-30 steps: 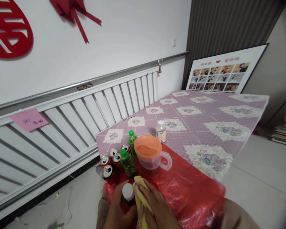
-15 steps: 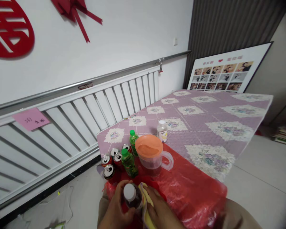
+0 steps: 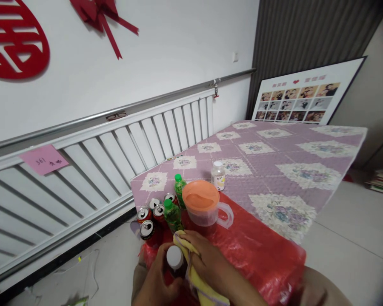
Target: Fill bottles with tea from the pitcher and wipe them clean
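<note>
My left hand [image 3: 161, 276] is wrapped round a dark bottle with a white cap [image 3: 175, 256], upright near the front edge of the table. A yellow cloth [image 3: 196, 278] is gripped in my right hand [image 3: 204, 255], pressed against the right side of that bottle. Just beyond my hands stands a green-capped bottle [image 3: 172, 216], with a second green bottle [image 3: 179, 190] behind it. A clear plastic pitcher with an orange lid [image 3: 200, 196] stands to their right. The lower part of the dark bottle is hidden by my hands and the cloth.
Several opened drink cans [image 3: 147, 229] cluster at the left table edge. A clear jar with a white lid [image 3: 218, 176] stands behind the pitcher. Red plastic sheeting [image 3: 261, 250] covers the near part of the flowered tablecloth [image 3: 258, 161]. A white radiator [image 3: 124, 148] runs along the wall.
My right hand has moved up and forward with the yellow cloth, from the bottle's side toward its top. More of the cloth shows below the hand. The left hand keeps its hold.
</note>
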A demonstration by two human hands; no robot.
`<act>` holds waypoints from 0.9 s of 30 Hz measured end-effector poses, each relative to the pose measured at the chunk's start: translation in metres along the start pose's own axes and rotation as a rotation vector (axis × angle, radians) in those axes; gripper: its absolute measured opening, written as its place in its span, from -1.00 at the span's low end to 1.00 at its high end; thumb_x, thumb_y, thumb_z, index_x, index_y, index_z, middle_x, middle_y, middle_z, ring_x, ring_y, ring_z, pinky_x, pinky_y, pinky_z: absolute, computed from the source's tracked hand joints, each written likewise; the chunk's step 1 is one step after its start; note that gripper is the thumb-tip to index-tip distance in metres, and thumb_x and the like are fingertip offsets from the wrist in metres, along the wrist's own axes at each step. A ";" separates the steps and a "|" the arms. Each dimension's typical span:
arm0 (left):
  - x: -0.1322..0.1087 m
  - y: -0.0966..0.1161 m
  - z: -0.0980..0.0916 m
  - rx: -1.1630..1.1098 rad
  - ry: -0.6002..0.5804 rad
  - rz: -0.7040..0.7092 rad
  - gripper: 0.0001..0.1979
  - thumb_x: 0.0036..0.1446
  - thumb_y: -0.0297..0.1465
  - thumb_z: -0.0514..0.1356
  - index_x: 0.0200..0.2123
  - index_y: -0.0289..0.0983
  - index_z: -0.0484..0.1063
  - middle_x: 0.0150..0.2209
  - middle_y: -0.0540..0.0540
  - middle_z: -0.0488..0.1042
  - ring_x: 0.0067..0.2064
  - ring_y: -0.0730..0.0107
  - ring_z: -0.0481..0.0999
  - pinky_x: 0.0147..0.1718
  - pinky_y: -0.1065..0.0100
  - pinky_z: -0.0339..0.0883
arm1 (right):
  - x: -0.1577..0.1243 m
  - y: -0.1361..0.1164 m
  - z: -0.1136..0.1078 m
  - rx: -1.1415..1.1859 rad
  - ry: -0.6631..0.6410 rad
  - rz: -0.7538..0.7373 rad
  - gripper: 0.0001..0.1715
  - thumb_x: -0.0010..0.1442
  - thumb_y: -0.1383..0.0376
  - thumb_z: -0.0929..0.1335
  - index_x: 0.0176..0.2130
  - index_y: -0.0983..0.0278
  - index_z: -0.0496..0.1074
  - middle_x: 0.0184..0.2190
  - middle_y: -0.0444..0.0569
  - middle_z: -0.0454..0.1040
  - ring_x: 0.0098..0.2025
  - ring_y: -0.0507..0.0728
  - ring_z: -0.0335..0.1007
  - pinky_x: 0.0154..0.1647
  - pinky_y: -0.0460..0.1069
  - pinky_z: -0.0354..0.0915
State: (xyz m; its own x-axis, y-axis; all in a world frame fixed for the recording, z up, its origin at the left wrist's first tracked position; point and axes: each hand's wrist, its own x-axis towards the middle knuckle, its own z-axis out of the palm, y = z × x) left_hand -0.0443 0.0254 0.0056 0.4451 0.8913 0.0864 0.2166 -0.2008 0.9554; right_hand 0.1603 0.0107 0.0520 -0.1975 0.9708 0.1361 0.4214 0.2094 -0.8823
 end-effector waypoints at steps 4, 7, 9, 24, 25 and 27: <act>-0.001 -0.003 0.000 -0.027 -0.028 0.015 -0.34 -0.09 -0.47 0.26 0.13 -0.27 0.18 0.14 -0.29 0.38 0.18 -0.06 0.39 0.20 -0.02 0.24 | 0.002 0.019 0.001 0.040 -0.051 0.043 -0.31 0.08 0.49 0.21 0.17 0.19 0.40 0.15 -0.02 0.50 0.19 0.12 0.39 0.26 0.07 0.24; -0.002 -0.005 0.000 -0.030 -0.038 0.019 -0.32 -0.07 -0.46 0.25 0.17 -0.27 0.16 0.17 -0.30 0.36 0.21 -0.06 0.37 0.23 -0.03 0.21 | -0.009 0.030 0.008 0.016 -0.050 0.087 -0.32 0.09 0.48 0.21 0.18 0.24 0.40 0.17 0.05 0.48 0.22 0.16 0.37 0.29 0.11 0.20; -0.003 -0.007 0.000 -0.005 -0.016 0.005 -0.30 -0.06 -0.46 0.26 0.19 -0.28 0.16 0.20 -0.30 0.34 0.25 -0.07 0.33 0.26 -0.05 0.16 | -0.019 0.035 0.016 -0.017 -0.031 0.138 -0.31 0.12 0.46 0.21 0.23 0.28 0.35 0.24 0.09 0.40 0.28 0.18 0.29 0.34 0.14 0.14; -0.001 0.003 0.002 -0.005 0.014 -0.045 -0.42 -0.07 -0.46 0.30 0.09 -0.24 0.32 0.05 -0.19 0.47 0.12 0.02 0.44 0.17 0.07 0.31 | -0.054 0.021 0.027 -0.056 0.041 0.066 -0.32 0.27 0.28 0.22 0.35 0.17 0.16 0.40 -0.02 0.11 0.42 0.20 -0.02 0.41 0.16 0.01; -0.001 0.004 0.002 -0.010 0.008 -0.051 -0.42 -0.06 -0.47 0.29 0.09 -0.24 0.31 0.05 -0.19 0.47 0.13 0.03 0.44 0.17 0.08 0.31 | -0.050 0.018 0.026 -0.057 0.058 0.053 -0.33 0.27 0.29 0.22 0.34 0.17 0.17 0.40 -0.02 0.12 0.42 0.19 -0.02 0.42 0.17 0.00; -0.003 0.003 0.002 -0.014 0.003 -0.059 -0.41 -0.06 -0.50 0.27 0.10 -0.24 0.29 0.08 -0.21 0.46 0.14 0.03 0.44 0.18 0.07 0.30 | -0.041 0.019 0.029 -0.056 0.099 0.067 -0.32 0.25 0.34 0.20 0.33 0.19 0.18 0.38 0.00 0.17 0.41 0.17 0.02 0.42 0.17 -0.01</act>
State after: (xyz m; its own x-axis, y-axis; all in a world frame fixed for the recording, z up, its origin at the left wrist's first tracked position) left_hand -0.0430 0.0217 0.0080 0.4296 0.9025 0.0305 0.2301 -0.1420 0.9628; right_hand 0.1514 -0.0284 0.0165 -0.0798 0.9891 0.1238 0.4798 0.1469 -0.8650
